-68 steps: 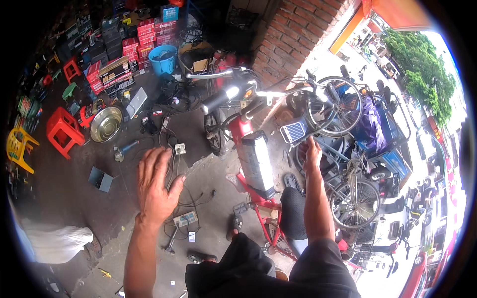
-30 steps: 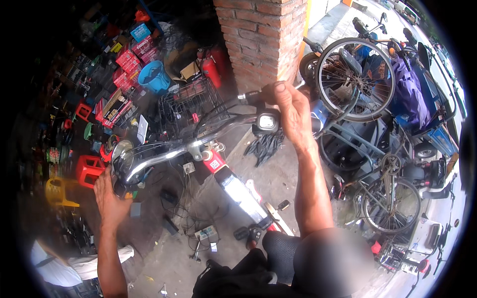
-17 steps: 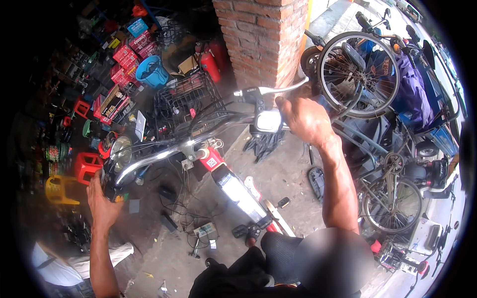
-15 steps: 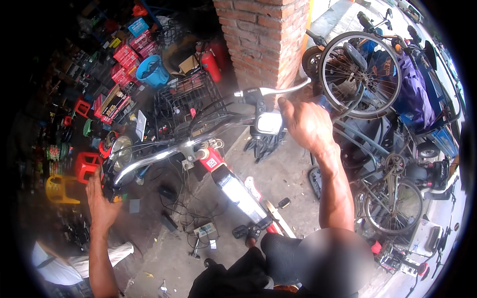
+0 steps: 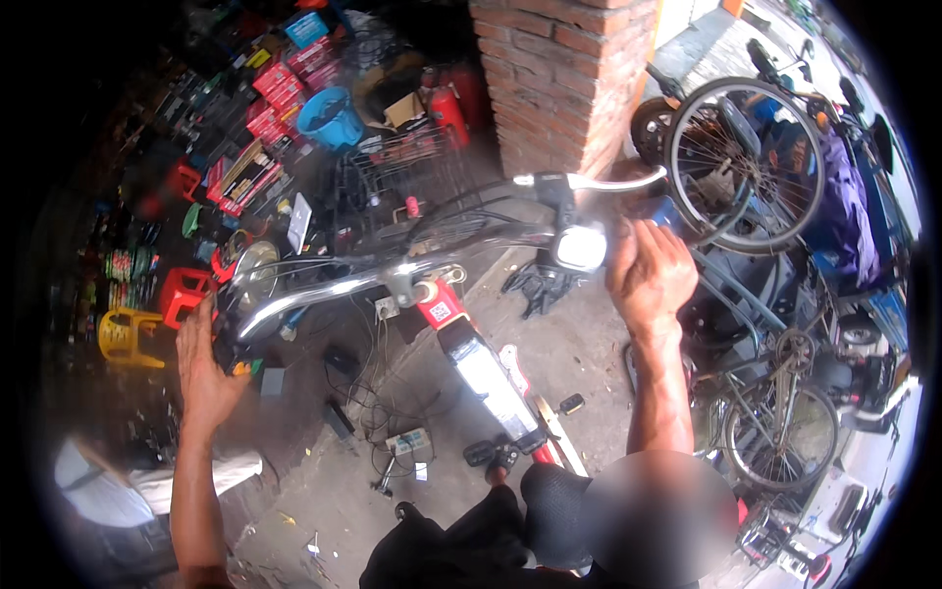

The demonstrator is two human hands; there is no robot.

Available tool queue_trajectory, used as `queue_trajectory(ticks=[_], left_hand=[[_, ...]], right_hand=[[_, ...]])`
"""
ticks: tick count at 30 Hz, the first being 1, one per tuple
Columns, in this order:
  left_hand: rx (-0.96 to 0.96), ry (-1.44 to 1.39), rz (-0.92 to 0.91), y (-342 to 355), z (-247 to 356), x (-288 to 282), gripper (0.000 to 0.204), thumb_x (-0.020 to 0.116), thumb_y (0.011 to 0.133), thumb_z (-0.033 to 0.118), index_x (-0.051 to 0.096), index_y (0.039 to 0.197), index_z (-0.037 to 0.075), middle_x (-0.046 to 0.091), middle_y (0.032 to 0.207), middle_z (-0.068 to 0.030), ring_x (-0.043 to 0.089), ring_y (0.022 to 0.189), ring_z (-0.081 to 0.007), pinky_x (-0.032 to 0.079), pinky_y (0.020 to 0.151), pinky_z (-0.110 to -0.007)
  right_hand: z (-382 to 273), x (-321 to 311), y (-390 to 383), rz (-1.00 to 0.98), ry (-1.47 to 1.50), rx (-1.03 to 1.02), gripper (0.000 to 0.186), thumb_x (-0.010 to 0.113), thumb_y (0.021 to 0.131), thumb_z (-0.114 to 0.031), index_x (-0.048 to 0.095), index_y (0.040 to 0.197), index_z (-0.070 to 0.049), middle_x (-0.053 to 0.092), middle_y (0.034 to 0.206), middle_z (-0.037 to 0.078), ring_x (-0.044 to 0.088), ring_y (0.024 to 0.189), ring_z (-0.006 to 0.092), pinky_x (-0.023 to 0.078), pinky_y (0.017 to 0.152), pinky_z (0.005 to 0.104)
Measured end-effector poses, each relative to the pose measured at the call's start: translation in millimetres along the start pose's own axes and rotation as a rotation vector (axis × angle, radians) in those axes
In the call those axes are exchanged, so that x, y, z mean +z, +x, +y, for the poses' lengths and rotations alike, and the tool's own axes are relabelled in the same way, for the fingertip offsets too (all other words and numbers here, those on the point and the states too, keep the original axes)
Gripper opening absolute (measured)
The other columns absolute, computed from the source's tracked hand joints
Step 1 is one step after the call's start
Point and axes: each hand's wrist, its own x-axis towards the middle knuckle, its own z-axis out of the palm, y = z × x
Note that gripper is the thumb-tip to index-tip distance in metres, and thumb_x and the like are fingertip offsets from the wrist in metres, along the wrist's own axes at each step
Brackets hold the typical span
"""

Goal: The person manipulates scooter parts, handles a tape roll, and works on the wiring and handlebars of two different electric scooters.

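Note:
A bicycle's chrome handlebar [image 5: 324, 302] spans the space in front of me. My right hand [image 5: 653, 275] is closed around its right end, just beside a white light-coloured unit [image 5: 581, 247] and below a silver brake lever [image 5: 618, 182]. The grip itself is hidden by my fingers. At the handlebar's left end my left hand [image 5: 210, 368] lies on the dark grip [image 5: 232, 339], its visible fingers fairly straight and pointing away from me. Behind the handlebar's middle sits a red frame head [image 5: 441, 308], with a glaring, shiny-topped casing [image 5: 489, 391] running back toward my legs.
A brick pillar [image 5: 559, 88] stands ahead. Parked bicycles, one wheel [image 5: 746, 165] raised, crowd the right. Cables and a power strip [image 5: 407, 441] lie on the floor. Red stool [image 5: 184, 294], yellow stool [image 5: 132, 339], blue bucket [image 5: 330, 118] and red boxes fill the left.
The whole view has shifted, so the pillar, handlebar and parked bicycles sit farther right. My right thumb, raised before, now lies lower against the fist. Both hands stay at the handlebar ends.

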Motion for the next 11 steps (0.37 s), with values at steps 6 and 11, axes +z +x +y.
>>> queue_trajectory(ticks=[6, 11], left_hand=[[0.102, 0.031, 0.004, 6.6, -2.9, -22.9, 0.096, 0.081, 0.067, 0.028, 0.034, 0.147, 0.003, 0.049, 0.131, -0.0216, 0.046, 0.123, -0.0392, 0.033, 0.109, -0.047], [0.192, -0.101, 0.081, 12.4, -5.8, -10.4, 0.093, 0.077, 0.068, 0.035, 0.039, 0.144, -0.003, 0.049, 0.133, -0.0264, 0.045, 0.128, -0.0408, 0.027, 0.114, -0.054]], right_hand=[[30.6, -3.8, -1.7, -0.55, 0.153, 0.443, 0.032, 0.041, 0.1, -0.027, 0.058, 0.102, 0.0, 0.053, 0.069, 0.017, 0.051, 0.059, 0.0309, 0.039, 0.056, 0.0423], [208.8, 19.3, -28.0, -0.648, 0.474, -0.24, 0.052, 0.035, 0.101, -0.025, 0.043, 0.141, 0.006, 0.048, 0.134, 0.033, 0.05, 0.117, 0.0399, 0.04, 0.098, 0.0467]])
